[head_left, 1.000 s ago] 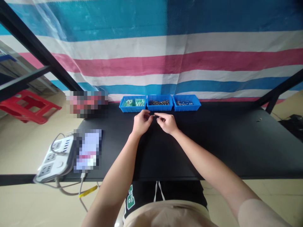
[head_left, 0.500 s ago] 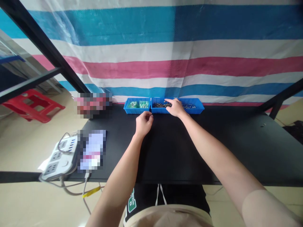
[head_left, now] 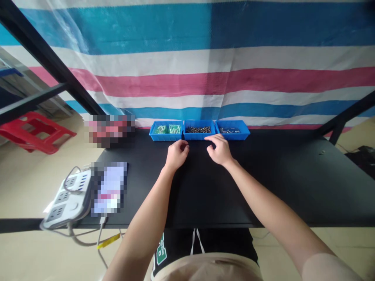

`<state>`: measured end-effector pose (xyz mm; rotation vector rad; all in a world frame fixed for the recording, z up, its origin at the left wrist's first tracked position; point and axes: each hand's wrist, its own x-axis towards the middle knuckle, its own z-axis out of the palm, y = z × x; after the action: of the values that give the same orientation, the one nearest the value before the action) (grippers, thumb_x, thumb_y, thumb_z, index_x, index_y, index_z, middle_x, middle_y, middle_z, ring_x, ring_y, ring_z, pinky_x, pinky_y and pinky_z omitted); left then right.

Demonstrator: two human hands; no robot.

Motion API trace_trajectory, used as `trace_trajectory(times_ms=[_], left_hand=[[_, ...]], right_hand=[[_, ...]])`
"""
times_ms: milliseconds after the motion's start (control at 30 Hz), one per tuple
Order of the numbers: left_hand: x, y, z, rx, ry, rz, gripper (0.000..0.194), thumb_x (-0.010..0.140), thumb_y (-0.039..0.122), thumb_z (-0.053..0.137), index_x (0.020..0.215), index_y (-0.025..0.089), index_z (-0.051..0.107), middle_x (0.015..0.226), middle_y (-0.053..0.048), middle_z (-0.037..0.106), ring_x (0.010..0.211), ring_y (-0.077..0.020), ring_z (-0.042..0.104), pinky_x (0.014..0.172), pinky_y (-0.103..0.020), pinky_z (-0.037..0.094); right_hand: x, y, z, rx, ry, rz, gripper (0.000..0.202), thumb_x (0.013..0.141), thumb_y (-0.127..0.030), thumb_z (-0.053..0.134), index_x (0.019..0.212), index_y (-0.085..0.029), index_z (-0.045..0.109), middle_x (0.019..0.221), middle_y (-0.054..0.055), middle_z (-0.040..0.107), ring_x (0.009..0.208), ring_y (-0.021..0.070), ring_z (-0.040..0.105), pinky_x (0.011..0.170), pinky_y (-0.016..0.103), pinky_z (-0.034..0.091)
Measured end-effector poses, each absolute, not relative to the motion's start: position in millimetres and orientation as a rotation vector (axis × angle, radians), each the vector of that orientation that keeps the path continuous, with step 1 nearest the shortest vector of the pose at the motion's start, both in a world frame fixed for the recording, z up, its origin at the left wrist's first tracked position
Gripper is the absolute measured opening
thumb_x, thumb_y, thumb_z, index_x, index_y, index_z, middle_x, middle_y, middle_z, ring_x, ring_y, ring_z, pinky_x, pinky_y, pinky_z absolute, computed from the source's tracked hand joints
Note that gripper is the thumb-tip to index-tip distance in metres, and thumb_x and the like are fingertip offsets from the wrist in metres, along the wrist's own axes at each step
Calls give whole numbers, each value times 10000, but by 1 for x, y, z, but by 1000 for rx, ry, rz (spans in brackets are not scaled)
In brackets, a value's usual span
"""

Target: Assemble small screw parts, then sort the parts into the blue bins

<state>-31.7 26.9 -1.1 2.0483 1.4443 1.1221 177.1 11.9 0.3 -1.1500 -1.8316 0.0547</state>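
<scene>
Beyond curled fingers [head_left: 182, 141], rectangular plastic bins [head_left: 195, 136].

Left hand [head_left: 176, 154] curled, right hand [head_left: 220, 151] loosely spread, arms [head_left: 150, 207] outstretched

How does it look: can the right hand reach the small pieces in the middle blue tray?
Probably yes: the right hand is near the middle blue tray, whose open top leaves the small pieces uncovered.

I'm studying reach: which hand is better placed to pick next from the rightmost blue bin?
Probably the right hand: it is open and near the rightmost blue bin; the left hand is curled, farther left.
</scene>
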Motion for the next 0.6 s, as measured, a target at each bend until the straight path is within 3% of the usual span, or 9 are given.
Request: trace_trajectory(times_ms=[200,367,600], left_hand=[[-24,20,-1,2247,1271,1008,151,801,197,574,921,173,663,817,-42,682,695,-161,614,682,-284,492],[-13,10,2,2376,1020,856,378,723,34,469,1021,161,663,931,-69,684,825,-177,644,764,-290,514],[-9,9,0,2448,1001,783,461,693,47,498,1107,176,652,1019,-79,701,902,-206,666,807,-308,526]], right_hand=[[157,-11,-21,-1073,-2012,265,276,737,-45,534,893,-192,707,801,48,712,793,203,631,769,337,541],[154,-8,-26,-1101,-2099,317,180,774,-84,569,854,-183,696,843,62,718,743,181,654,737,293,530],[158,-9,-26,-1119,-2139,259,253,836,-75,518,973,-194,694,960,76,726,831,189,679,775,285,525]])
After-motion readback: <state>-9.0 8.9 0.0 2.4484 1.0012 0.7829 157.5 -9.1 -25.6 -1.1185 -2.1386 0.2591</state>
